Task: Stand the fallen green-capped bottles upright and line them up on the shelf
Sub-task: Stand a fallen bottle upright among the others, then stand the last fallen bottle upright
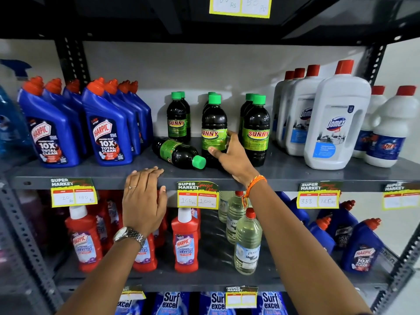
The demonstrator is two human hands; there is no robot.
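One dark green-capped bottle [177, 152] lies on its side on the grey shelf [284, 176], cap pointing front right. My right hand [231, 155] grips the lower part of an upright green-capped bottle [214, 123] in the middle. Upright bottles of the same kind stand in a left row [178, 118] and a right row [255, 130]. My left hand [143, 196] rests flat on the shelf's front edge, fingers together, holding nothing, just left of the fallen bottle's cap.
Blue Harpic bottles [106, 130] crowd the shelf's left part; white Domex bottles [336, 121] fill the right. Price tags [197, 194] hang on the front lip. Red cleaner bottles [185, 242] and clear bottles [247, 244] stand on the shelf below.
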